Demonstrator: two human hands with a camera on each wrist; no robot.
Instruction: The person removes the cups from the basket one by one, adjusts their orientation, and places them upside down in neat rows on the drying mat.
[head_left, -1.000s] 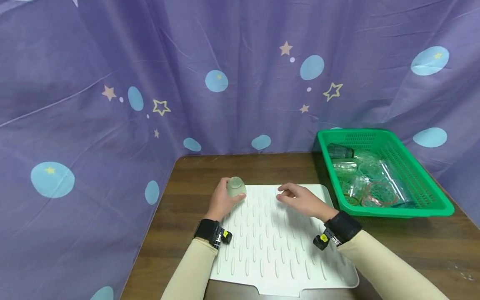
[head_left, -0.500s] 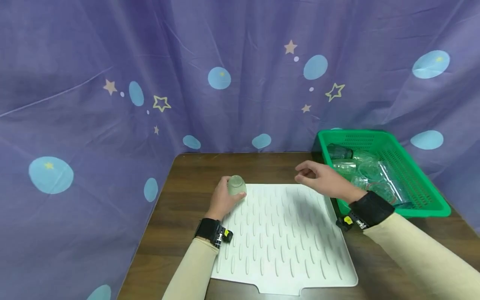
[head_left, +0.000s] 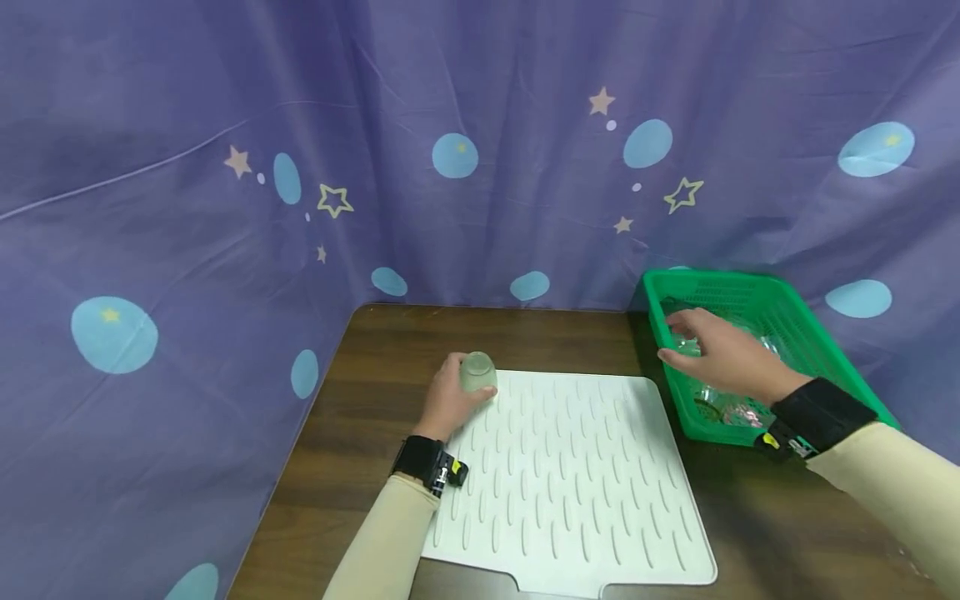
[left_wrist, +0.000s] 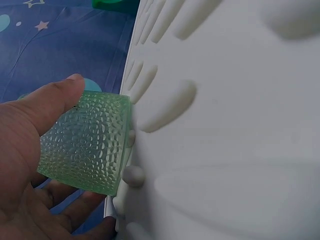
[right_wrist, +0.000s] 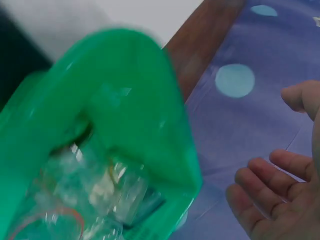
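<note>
Left wrist alone shows glass (left_wrist: 92, 142) pebbled — left fingers (left_wrist: 85, 209) grip it; right fingers (right_wrist: 272, 175) parted, empty.

Table (head_left: 367, 400): dark brown top with wood grain in lighter and darker bands, its far left corner rounded, a greyish sheen along the near side.
White mat (head_left: 570, 475): lies flat across the middle of the wood, roughly rectangular with rounded corners, its face covered in rows of raised oblong ridges; a tab juts out on the near side.
Green basket (head_left: 802, 333): plastic, slotted walls, upright with its mouth up, at the far right, just beside the mat's far right corner.
Bare wood: shows left of the mat, behind it and to its right.
Pale specks (head_left: 909, 562): a small scatter at the near right.
</note>
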